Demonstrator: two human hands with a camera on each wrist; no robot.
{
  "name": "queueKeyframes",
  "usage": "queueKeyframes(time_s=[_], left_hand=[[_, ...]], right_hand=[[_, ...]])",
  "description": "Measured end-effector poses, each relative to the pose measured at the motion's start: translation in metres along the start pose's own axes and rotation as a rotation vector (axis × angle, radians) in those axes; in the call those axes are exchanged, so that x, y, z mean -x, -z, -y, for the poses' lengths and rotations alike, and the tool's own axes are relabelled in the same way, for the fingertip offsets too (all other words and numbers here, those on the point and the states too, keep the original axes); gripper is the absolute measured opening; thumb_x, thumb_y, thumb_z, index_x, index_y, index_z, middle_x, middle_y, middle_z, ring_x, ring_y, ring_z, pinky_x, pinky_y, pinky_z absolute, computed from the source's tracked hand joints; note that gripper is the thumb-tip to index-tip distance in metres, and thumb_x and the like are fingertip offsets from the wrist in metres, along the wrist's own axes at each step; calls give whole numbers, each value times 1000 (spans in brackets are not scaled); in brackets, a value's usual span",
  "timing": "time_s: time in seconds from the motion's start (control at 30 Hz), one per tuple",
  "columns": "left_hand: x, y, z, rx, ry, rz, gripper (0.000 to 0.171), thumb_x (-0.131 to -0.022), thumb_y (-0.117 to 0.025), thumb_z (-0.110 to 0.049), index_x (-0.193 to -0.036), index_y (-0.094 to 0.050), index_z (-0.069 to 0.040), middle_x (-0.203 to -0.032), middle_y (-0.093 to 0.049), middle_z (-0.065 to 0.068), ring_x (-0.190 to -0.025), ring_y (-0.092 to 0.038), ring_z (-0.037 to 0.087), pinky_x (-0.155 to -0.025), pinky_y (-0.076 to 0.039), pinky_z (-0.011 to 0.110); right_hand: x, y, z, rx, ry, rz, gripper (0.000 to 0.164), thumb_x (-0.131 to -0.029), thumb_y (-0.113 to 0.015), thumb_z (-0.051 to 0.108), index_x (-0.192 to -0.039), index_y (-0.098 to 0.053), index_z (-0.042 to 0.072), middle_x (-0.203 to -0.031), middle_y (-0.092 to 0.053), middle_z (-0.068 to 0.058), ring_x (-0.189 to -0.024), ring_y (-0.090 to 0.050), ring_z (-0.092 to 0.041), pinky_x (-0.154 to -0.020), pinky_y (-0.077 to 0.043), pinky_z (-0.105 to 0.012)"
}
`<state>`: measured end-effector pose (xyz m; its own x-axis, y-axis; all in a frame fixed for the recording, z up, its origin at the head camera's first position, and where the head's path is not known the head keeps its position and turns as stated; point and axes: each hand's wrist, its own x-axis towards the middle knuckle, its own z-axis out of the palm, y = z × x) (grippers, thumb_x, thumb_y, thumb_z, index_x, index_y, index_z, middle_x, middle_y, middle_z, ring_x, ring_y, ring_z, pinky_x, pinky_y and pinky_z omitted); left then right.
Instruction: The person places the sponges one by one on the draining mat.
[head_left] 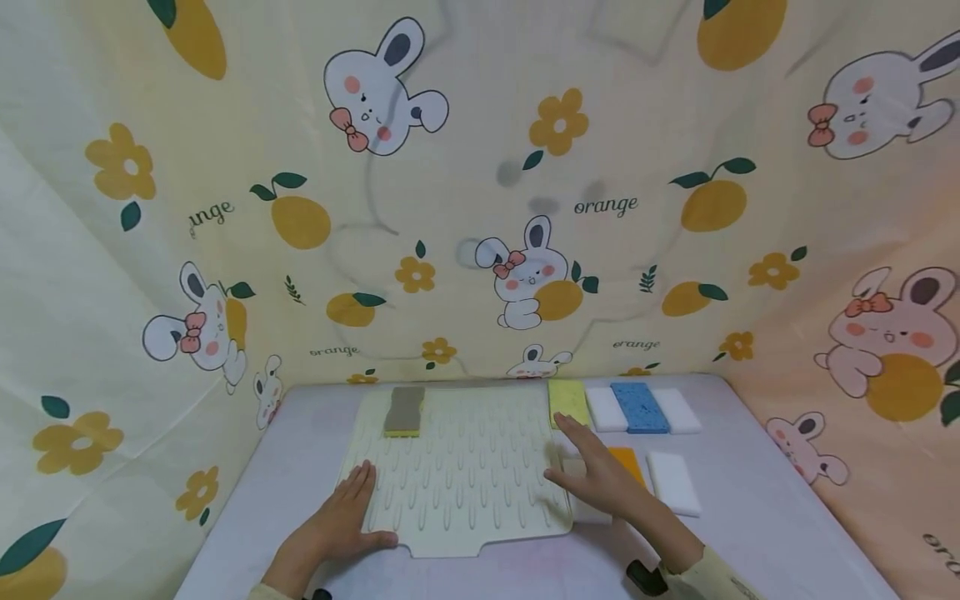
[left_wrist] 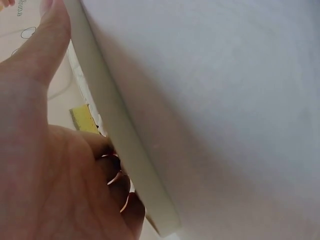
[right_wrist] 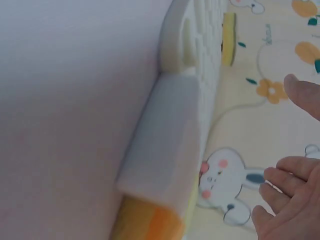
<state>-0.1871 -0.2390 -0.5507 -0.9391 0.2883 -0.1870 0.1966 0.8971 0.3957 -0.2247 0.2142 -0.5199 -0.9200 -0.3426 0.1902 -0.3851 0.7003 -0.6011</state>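
A cream board with raised ridges [head_left: 465,500] lies flat on the table. On its back left part sits a grey and yellow scrub sponge [head_left: 405,410]. My left hand [head_left: 333,521] rests at the board's front left corner, fingers extended along the left side and thumb at the front edge. Over the board's right edge is my right hand [head_left: 600,475], fingers spread and holding nothing. Beneath and beside it are a white sponge [right_wrist: 162,140], partly hidden in the head view, and an orange sponge [head_left: 626,461].
Right of the board, a back row holds a yellow sponge [head_left: 567,400], a white sponge [head_left: 606,408], a blue sponge [head_left: 640,407] and another white sponge [head_left: 675,410]. One more white sponge [head_left: 673,483] lies in front. A printed curtain [head_left: 480,183] closes off the back and sides.
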Motion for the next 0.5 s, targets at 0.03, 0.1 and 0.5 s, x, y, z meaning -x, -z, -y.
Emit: queueKeyframes(time_s=[0.03,0.1,0.5], left_hand=[[0,0,1,-1,1,-1,129,-82,-83,-68,-163,-25,13,-173,-20,33,-162,-19,49,-130,-22,63],[1,1,1,-3,2,-4,129,-82,-83,-68,-163,-25,13,-173,-20,33,-161,-19,49,-130,-22,63],[0,-4,7,50,-65,-26,133,-81,-82,-70,-162,-23,17,-171,-18,37,-160,-17,53,-129,-18,66]], right_hand=[[2,1,-2,2,-12,0,96,-97,-81,44,-171,-29,13,-176,-28,-15,-160,-28,-45,-122,-35,-70],[5,3,-5,5,-40,5,97,-97,-82,42,-171,-28,13,-176,-26,-16,-160,-28,-46,-121,-35,-71],[29,23,-32,34,-78,-30,102,-95,-84,43,-170,-26,6,-174,-27,-24,-157,-28,-52,-119,-31,-77]])
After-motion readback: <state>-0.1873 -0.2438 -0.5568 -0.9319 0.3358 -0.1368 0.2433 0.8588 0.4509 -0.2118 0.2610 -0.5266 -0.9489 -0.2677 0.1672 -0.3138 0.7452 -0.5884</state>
